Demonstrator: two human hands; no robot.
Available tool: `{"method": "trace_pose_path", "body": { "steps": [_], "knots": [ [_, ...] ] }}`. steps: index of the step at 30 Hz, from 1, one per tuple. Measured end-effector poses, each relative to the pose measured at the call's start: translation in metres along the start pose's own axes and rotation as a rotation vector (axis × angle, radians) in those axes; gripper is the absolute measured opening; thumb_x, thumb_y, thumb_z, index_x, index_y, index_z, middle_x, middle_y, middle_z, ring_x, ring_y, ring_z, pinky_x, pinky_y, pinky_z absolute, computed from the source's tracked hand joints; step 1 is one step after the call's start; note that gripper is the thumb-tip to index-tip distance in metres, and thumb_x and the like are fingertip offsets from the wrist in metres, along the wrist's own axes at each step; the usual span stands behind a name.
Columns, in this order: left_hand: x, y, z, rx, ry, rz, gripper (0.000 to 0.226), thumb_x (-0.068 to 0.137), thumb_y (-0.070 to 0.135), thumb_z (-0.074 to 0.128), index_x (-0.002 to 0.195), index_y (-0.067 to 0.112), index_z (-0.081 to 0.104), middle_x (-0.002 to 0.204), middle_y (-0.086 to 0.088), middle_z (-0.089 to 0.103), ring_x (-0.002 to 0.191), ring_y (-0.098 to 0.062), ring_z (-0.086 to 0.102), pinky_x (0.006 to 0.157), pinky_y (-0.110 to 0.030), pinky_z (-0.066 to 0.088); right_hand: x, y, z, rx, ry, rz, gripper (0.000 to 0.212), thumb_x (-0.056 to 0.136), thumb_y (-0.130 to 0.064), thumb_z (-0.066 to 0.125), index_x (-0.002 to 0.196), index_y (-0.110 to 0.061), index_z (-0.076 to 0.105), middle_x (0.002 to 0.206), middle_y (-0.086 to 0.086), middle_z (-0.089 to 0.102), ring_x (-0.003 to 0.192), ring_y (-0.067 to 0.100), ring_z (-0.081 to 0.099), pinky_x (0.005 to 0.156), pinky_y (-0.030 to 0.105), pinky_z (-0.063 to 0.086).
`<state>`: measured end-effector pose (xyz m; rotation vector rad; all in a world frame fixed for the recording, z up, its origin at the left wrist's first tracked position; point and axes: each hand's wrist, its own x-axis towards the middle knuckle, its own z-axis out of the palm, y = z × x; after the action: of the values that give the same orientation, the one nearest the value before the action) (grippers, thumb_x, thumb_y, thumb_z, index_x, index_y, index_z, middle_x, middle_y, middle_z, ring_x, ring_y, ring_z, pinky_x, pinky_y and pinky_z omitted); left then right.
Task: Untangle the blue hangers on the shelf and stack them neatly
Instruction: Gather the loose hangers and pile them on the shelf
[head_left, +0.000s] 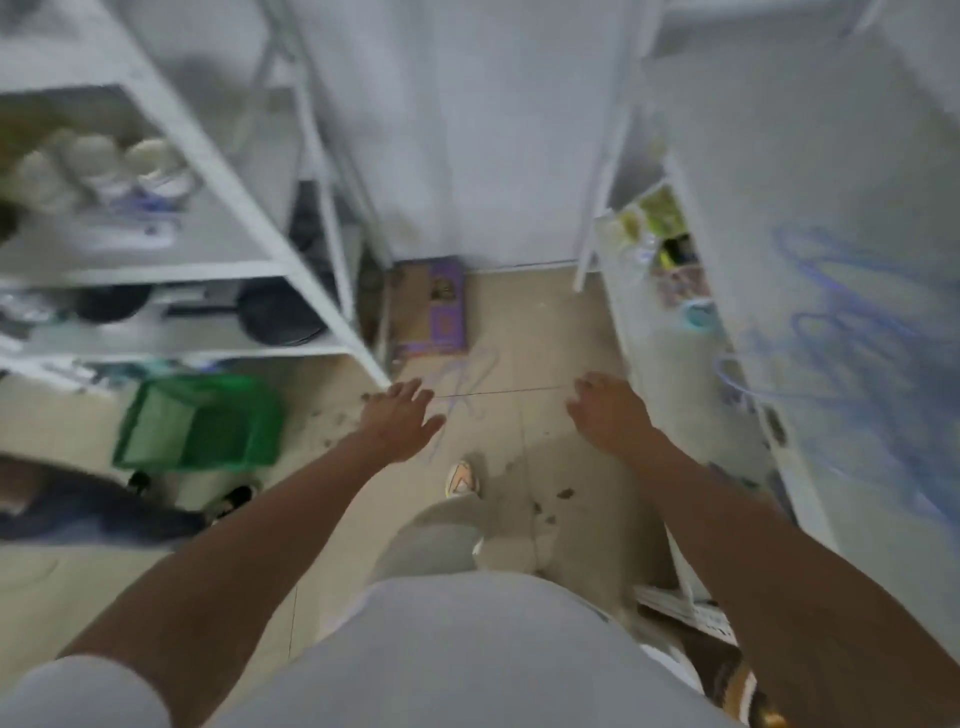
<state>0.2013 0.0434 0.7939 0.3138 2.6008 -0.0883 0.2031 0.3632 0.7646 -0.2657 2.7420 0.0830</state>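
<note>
No brand, label or writing can be read on any item we list; the whole frame is motion-blurred. Item one, the hangers: a tangle of thin blue wire loops lying on the top of the white shelf at 3 o'clock, the mass running lengthwise from about 1 o'clock down toward 4 o'clock; we cannot tell which way any single hook points. A fainter blue streak shows over the floor between our hands, too blurred to identify. Item two, our left hand: at center, fingers spread and straight, palm down, holding nothing, in the air above the floor. Item three, our right hand: just right of center, fingers loosely curled downward, holding nothing, well apart from the hangers. Item four, the rack at 9 o'clock: white metal, with pale cups on an upper tier and dark pans on the tier below. Item five, a green basket on the floor at 8 o'clock. Item six, a purple box on the floor at 12 o'clock, against the white wall. Surface: beige floor tiles, with dark specks near the left hand and by our shoe. The room is a narrow aisle between shelving units.
</note>
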Motion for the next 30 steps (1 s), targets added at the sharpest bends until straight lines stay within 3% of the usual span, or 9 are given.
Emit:
{"method": "trace_pose_path", "body": {
  "steps": [5,12,19,26,30],
  "knots": [
    [-0.055,-0.092,0.048,-0.158,-0.056,-0.26,0.061,0.107,0.054,0.033,0.157,0.019,0.036,0.17,-0.008,0.027,0.153,-0.029,0.03,0.12,-0.049,0.033,0.041,-0.094,-0.011,0.046,-0.138,-0.109,0.049,0.109,-0.035,0.029,0.144,-0.006,0.051,0.151,0.012,0.049,0.141,0.028,0.043,0.111,0.04,0.04],
    [-0.048,-0.161,0.079,-0.254,-0.099,-0.282,0.062,0.108,0.053,0.03,0.16,0.019,0.031,0.171,-0.007,0.024,0.155,-0.029,0.027,0.121,-0.051,0.033,0.087,-0.181,-0.018,0.004,-0.224,-0.185,0.05,0.11,-0.034,0.028,0.146,-0.005,0.047,0.154,0.013,0.044,0.144,0.029,0.039,0.113,0.043,0.039],
    [0.007,-0.215,0.099,-0.302,-0.158,-0.227,0.061,0.108,0.052,0.029,0.159,0.019,0.033,0.169,-0.007,0.03,0.153,-0.029,0.03,0.12,-0.051,0.033,0.132,-0.22,0.0,0.081,-0.247,-0.082,0.046,0.11,-0.034,0.031,0.14,-0.004,0.051,0.146,0.013,0.051,0.138,0.03,0.044,0.108,0.043,0.042],
    [0.089,-0.221,0.124,-0.436,-0.271,-0.258,0.057,0.108,0.047,0.037,0.155,0.017,0.039,0.162,-0.008,0.042,0.147,-0.031,0.038,0.116,-0.05,0.037,0.209,-0.214,0.023,0.113,-0.415,-0.075,0.047,0.105,-0.03,0.036,0.145,-0.008,0.047,0.151,0.011,0.046,0.139,0.029,0.042,0.109,0.044,0.043],
    [0.174,-0.209,0.165,-0.552,-0.307,-0.381,0.053,0.107,0.046,0.038,0.151,0.017,0.046,0.154,-0.011,0.051,0.141,-0.032,0.045,0.112,-0.047,0.041,0.292,-0.205,0.073,0.139,-0.487,-0.082,0.048,0.104,-0.031,0.04,0.147,-0.011,0.047,0.152,0.01,0.045,0.138,0.03,0.046,0.107,0.043,0.044]
  ]
}}
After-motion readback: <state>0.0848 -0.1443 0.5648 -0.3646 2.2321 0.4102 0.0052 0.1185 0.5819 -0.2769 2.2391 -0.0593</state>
